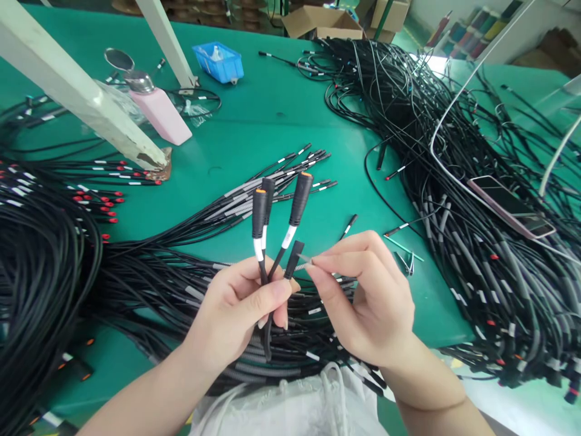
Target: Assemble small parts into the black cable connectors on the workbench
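My left hand (245,297) is closed round several black cables in the middle of the head view. Black connectors (299,200) with orange ends rise above its fingers, each with a white label (288,237) below it. A shorter black end piece (295,259) also sticks up from the same grip, beside the thumb. Close to its right, my right hand (367,297) pinches a small, thin, pale piece (307,259) between thumb and fingertips; it looks like a label or strip, too small to name surely. Its tip is at or near the black end piece.
Bundled black cables (213,218) lie under and beyond my hands. Big cable heaps stand left (45,260) and right (408,121), with a phone (512,206) on the right one. White posts (86,91), a pink bottle (161,115) and a blue bin (220,63) are at the back left.
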Available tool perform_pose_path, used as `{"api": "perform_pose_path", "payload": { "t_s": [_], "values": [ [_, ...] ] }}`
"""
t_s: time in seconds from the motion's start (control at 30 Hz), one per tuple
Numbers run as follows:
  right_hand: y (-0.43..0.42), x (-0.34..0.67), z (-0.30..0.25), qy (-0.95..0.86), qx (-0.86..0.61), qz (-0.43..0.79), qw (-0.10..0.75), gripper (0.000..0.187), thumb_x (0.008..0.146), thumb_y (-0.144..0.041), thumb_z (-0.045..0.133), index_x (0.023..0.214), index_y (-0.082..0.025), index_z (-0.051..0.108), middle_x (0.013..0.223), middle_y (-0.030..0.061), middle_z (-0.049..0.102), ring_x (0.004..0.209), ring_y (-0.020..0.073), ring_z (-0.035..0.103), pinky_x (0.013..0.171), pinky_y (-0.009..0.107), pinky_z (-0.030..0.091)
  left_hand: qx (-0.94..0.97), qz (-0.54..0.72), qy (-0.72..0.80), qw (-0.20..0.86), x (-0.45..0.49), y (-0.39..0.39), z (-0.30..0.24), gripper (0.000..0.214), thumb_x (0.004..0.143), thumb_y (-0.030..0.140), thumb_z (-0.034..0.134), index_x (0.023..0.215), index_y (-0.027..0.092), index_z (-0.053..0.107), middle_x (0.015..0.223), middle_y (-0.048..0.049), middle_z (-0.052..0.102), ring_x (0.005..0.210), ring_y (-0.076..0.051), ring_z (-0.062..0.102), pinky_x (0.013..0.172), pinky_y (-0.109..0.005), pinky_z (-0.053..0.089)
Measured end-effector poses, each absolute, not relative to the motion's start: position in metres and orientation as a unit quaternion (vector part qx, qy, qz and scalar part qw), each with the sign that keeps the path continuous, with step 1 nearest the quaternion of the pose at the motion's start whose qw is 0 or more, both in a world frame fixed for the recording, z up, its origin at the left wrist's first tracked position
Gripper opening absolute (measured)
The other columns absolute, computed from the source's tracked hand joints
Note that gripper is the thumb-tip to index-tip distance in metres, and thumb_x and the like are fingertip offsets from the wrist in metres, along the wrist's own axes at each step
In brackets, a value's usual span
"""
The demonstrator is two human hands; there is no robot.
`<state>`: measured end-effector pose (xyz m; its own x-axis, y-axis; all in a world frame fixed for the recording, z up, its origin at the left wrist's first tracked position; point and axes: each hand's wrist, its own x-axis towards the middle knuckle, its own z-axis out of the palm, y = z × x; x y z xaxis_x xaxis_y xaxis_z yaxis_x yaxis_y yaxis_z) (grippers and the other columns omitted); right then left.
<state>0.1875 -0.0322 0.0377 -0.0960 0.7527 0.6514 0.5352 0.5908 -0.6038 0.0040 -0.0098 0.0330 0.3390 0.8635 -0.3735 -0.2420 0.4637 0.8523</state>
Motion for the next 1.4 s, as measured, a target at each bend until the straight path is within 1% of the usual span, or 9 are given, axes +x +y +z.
{"api": "perform_pose_path", "payload": {
  "t_s": [0.1,0.27,0.4,0.53,0.8,1.0,1.07,1.23,1.4],
  "values": [
    [-0.0327,0.1876,0.0378,-0.74,-0.429,0.131,0.502,0.014,0.096,-0.004,0.067,0.097,-0.018,0.065,0.084,0.0049,0.07,0.075,0.0158,0.066,0.062,0.029,0.058,0.358,0.373,0.434,0.737,0.0029,-0.0103,0.0329,0.03,0.074,0.038,0.094,0.063,0.021,0.072,0.044,0.0029,0.064,0.045,-0.01,0.048,0.047,-0.02,0.032],
    [-0.0313,0.1899,0.0391,-0.732,-0.435,0.146,0.504,0.018,0.095,-0.003,0.066,0.099,-0.021,0.065,0.085,0.0041,0.071,0.076,0.0172,0.066,0.061,0.031,0.058,0.375,0.36,0.444,0.73,0.001,-0.0129,0.037,0.029,0.084,0.034,0.086,0.065,0.02,0.069,0.049,0.0021,0.064,0.051,-0.011,0.049,0.053,-0.023,0.034],
    [-0.0308,0.1915,0.0414,-0.712,-0.439,0.202,0.51,0.017,0.096,-0.005,0.066,0.095,-0.022,0.065,0.081,0.0014,0.071,0.07,0.0156,0.064,0.058,0.03,0.055,0.377,0.359,0.452,0.725,0.0016,-0.0132,0.0388,0.024,0.081,0.032,0.086,0.068,0.02,0.07,0.046,0.0022,0.063,0.05,-0.012,0.049,0.053,-0.025,0.034],
    [-0.0308,0.1912,0.0413,-0.685,-0.464,0.186,0.531,0.016,0.095,-0.004,0.067,0.095,-0.02,0.066,0.078,0.0004,0.07,0.067,0.0133,0.062,0.056,0.027,0.052,0.383,0.353,0.459,0.72,0.002,-0.012,0.0402,0.023,0.081,0.027,0.084,0.064,0.02,0.069,0.047,0.0015,0.065,0.049,-0.012,0.049,0.052,-0.024,0.034],
    [-0.0292,0.1895,0.0414,-0.694,-0.479,0.189,0.503,0.014,0.097,-0.008,0.067,0.092,-0.021,0.066,0.076,-0.0008,0.07,0.064,0.0125,0.061,0.054,0.025,0.051,0.392,0.348,0.45,0.723,0.0018,-0.0124,0.0399,0.031,0.083,0.027,0.081,0.058,0.021,0.063,0.047,0.0027,0.063,0.049,-0.011,0.05,0.052,-0.023,0.035],
    [-0.0281,0.1928,0.0418,-0.639,-0.478,0.348,0.492,0.014,0.099,-0.017,0.07,0.086,-0.02,0.065,0.072,-0.0033,0.066,0.058,0.0099,0.059,0.05,0.022,0.048,0.388,0.342,0.465,0.718,0.0029,-0.0119,0.0406,0.027,0.08,0.031,0.083,0.063,0.021,0.064,0.045,0.0037,0.06,0.048,-0.012,0.051,0.051,-0.024,0.035],
    [-0.0285,0.192,0.0414,-0.632,-0.483,0.338,0.503,0.013,0.098,-0.016,0.071,0.086,-0.02,0.065,0.072,-0.0037,0.065,0.058,0.0094,0.058,0.05,0.022,0.048,0.389,0.344,0.466,0.716,0.0029,-0.0122,0.0407,0.029,0.081,0.03,0.082,0.061,0.021,0.063,0.045,0.0034,0.06,0.048,-0.012,0.051,0.051,-0.024,0.035],
    [-0.029,0.1875,0.0413,-0.658,-0.495,0.251,0.508,0.013,0.095,-0.011,0.069,0.087,-0.021,0.066,0.073,-0.0026,0.066,0.058,0.0108,0.059,0.051,0.023,0.049,0.393,0.341,0.466,0.715,0.0018,-0.0131,0.0398,0.03,0.081,0.031,0.082,0.06,0.022,0.063,0.044,0.0033,0.059,0.048,-0.013,0.051,0.051,-0.025,0.035],
    [-0.03,0.1879,0.0421,-0.669,-0.488,0.234,0.51,0.013,0.095,-0.01,0.068,0.088,-0.02,0.066,0.072,-0.0024,0.066,0.058,0.0111,0.059,0.05,0.024,0.05,0.394,0.343,0.463,0.716,0.001,-0.0132,0.0402,0.03,0.081,0.032,0.082,0.06,0.022,0.062,0.045,0.0036,0.06,0.048,-0.012,0.05,0.051,-0.024,0.035]
  ]
}}
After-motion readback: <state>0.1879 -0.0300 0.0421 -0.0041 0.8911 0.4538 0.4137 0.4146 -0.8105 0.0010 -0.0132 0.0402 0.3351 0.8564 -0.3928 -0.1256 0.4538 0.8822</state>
